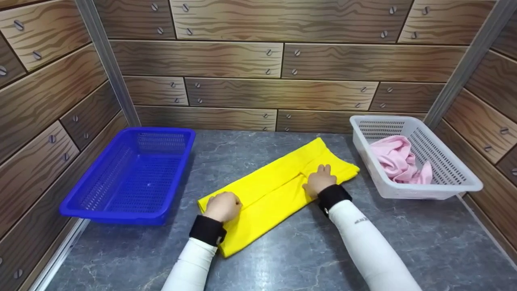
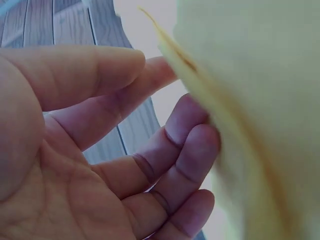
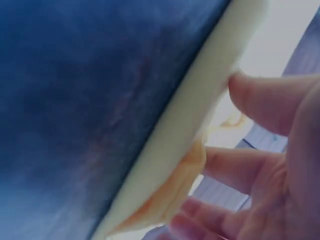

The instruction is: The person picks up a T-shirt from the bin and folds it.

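Yellow cloth (image 1: 278,206) lies folded on the grey tabletop (image 1: 291,262), mid-scene, slanting near left to far right; layer count unclear. Left hand (image 1: 221,207) on its left end: fingers loosely bent, tips touching cloth, thumb apart from the other fingers. Head view hides those fingertips; left wrist view has the cloth washed out and blurred. Right hand (image 1: 320,180) on its right part, fingers spread, thumb and fingertips touching cloth; lower fingers cut off in right wrist view. Blue basket (image 1: 139,190) left; white basket (image 1: 438,188) far right, pink cloth (image 1: 394,159) crumpled inside.
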`<state>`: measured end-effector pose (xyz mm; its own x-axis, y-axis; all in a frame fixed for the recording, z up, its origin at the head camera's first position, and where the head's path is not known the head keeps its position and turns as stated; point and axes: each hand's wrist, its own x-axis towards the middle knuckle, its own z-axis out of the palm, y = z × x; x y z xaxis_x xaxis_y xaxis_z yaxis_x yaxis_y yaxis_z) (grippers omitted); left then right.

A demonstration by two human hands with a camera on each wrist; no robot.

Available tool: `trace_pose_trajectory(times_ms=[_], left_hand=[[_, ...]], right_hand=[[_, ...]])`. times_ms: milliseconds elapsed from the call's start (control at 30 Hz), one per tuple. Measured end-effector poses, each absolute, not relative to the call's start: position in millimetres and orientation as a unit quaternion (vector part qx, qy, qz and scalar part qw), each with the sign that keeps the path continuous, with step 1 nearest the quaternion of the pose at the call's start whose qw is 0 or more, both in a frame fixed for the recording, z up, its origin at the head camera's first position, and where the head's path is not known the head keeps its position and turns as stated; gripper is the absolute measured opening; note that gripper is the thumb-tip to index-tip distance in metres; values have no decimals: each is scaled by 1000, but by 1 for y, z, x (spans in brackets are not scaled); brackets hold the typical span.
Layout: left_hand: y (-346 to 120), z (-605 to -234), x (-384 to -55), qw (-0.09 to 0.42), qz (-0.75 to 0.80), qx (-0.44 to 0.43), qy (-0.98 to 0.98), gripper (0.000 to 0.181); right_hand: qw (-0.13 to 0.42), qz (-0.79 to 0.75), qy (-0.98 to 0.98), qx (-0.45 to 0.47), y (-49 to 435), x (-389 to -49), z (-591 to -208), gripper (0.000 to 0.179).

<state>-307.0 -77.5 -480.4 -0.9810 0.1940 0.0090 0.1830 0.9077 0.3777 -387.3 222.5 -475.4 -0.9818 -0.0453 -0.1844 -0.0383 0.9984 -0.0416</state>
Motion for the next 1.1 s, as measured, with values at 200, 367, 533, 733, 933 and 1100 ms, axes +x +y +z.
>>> trace_pose_trajectory(times_ms=[200, 367, 533, 733, 933, 1100], left_hand=[[-55, -478, -296, 19, 154, 144, 977, 37], [-38, -478, -286, 9, 136, 177, 975, 29], [-24, -480, -276, -8, 138, 219, 966, 18], [-14, -483, -272, 52, 162, 257, 951, 22], [-9, -486, -274, 85, 177, 262, 945, 27], [-8, -486, -274, 76, 167, 263, 947, 29]], right_hand=[[88, -49, 995, -8, 209, -411, -485, 42], [60, -110, 992, 12, 200, -421, -491, 70], [82, -110, 991, 6, 193, -427, -493, 85], [110, -121, 986, -24, 194, -435, -493, 89], [135, -165, 977, -28, 196, -441, -490, 91], [142, -177, 973, -29, 197, -444, -489, 92]])
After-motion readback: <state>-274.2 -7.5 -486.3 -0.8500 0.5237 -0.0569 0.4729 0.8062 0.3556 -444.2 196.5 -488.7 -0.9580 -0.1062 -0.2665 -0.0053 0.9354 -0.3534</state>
